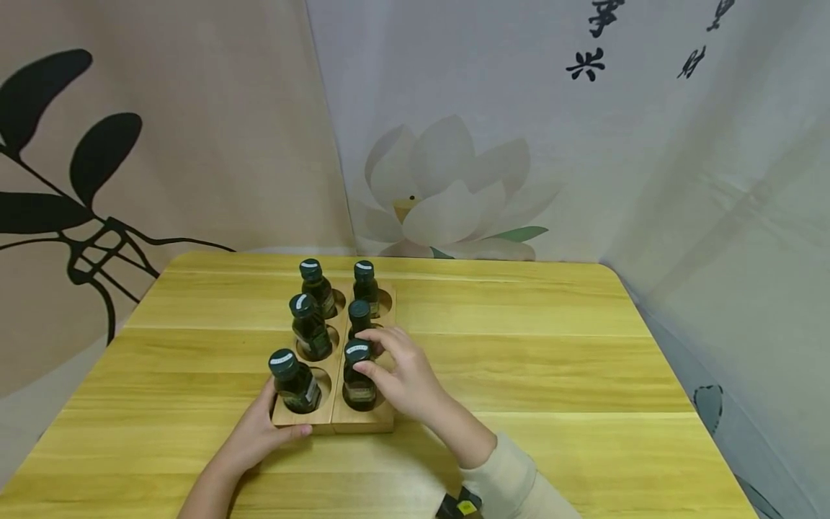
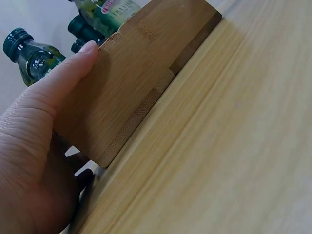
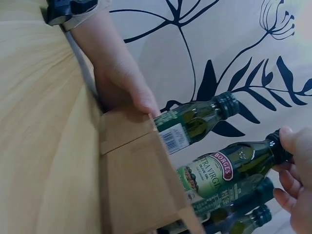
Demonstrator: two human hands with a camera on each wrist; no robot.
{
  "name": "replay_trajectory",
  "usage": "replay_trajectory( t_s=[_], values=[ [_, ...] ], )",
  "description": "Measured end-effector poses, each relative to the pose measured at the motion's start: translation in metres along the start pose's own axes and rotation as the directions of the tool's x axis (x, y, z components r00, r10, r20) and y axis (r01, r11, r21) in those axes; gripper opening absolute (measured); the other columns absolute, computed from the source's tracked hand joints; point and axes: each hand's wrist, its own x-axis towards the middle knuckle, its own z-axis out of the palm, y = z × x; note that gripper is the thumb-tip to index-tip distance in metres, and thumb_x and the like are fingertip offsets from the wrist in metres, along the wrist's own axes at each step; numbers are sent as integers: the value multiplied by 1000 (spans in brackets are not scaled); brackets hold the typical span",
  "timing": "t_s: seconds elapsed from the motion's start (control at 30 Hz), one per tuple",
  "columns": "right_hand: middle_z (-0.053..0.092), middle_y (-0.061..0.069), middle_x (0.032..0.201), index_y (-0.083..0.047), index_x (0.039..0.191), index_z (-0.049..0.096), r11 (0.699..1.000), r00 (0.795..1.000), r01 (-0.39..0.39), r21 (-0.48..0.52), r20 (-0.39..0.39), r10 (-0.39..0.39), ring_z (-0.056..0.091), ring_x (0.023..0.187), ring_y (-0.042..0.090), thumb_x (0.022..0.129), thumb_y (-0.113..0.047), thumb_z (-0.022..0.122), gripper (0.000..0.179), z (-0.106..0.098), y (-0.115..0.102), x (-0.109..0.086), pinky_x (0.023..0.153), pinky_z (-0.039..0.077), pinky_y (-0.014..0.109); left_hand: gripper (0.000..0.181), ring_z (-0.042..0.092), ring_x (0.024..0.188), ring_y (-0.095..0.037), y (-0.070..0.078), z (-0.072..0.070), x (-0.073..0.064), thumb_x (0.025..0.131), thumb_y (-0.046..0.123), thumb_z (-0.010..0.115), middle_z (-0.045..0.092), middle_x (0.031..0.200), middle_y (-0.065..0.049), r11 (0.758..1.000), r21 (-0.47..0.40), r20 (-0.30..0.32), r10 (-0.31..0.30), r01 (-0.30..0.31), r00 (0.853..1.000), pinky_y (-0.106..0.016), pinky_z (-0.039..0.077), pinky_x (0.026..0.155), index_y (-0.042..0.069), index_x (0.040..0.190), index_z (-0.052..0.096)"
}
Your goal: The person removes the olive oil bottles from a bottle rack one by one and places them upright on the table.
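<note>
Sleeve point(image 1: 512, 479) and dark device point(image 1: 462, 504) lie lowest and nearest in the head view, the sleeve pale, the device marked with yellow. Past the cuff, the right hand point(image 1: 408, 371) is mostly closed, its thumb and fingers pinching the cap point(image 1: 357, 350) of the front right bottle point(image 1: 359, 389). That bottle's lower part sits in the front of the right rack point(image 1: 366, 427); its label point(image 3: 207, 173), seen from the right wrist, reads BORGES and, below that, OLIVE OIL.

The left hand point(image 1: 259, 431) is partly curled and holds the near left corner of the left rack point(image 1: 324, 418), its thumb along the front face and its other fingers round the side, partly hidden. Both racks are wooden and touch side by side on the table point(image 1: 519, 375), left of its middle.

The left rack bears three green bottles in a row: the front left bottle point(image 1: 298, 386) close to the left hand, the middle left bottle point(image 1: 310, 333) and the rear left bottle point(image 1: 319, 292). Behind the pinched one stand the middle right bottle point(image 1: 359, 317), partly covered by the right hand, and the rear right bottle point(image 1: 366, 290).

Beyond the table hangs a cloth point(image 1: 246, 108) printed with dark leaves point(image 1: 39, 94) and a pale lotus point(image 1: 447, 187)
</note>
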Motion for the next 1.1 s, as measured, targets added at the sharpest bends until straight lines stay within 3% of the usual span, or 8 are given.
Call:
replay_trajectory(
  t_s=[0.27, 0.47, 0.63, 1.1],
  values=[
    [64, 6, 101, -1, 114, 63, 998, 998, 50, 25, -42, -49, 51, 84, 16, 81, -7, 76, 36, -13, -9, 9, 72, 44, 25, 111, 22, 135, -47, 0, 0, 0, 70, 14, 86, 27, 149, -29, 1000, -14, -1, -6, 6, 1000, -64, 19, 103, 5, 153, 13],
    [62, 4, 91, -1, 112, 64, 997, 995, 69, 34, -73, -67, 51, 80, 22, 79, -5, 77, 36, -25, -12, 16, 69, 42, 27, 110, 21, 135, -48, 0, 0, -1, 70, 14, 86, 27, 148, -30, 1000, -14, -7, -11, 11, 1000, -64, 18, 103, 3, 152, 13],
    [58, 3, 85, -1, 111, 64, 997, 993, 67, 23, -95, -65, 48, 79, 18, 79, -3, 77, 35, -36, -13, 22, 67, 39, 29, 109, 21, 136, -45, 0, 0, -1, 70, 13, 86, 27, 149, -28, 1000, -29, -4, -6, 6, 1000, -64, 18, 103, 5, 152, 14],
    [61, 8, 94, 2, 114, 63, 998, 992, 66, -16, -103, -67, 49, 81, 19, 82, 1, 73, 33, -69, -3, 38, 63, 39, 33, 107, 21, 136, -43, 0, 0, 0, 71, 12, 85, 28, 149, -26, 1000, -27, 3, -2, 2, 1000, -62, 18, 104, 5, 152, 15]
  ],
)
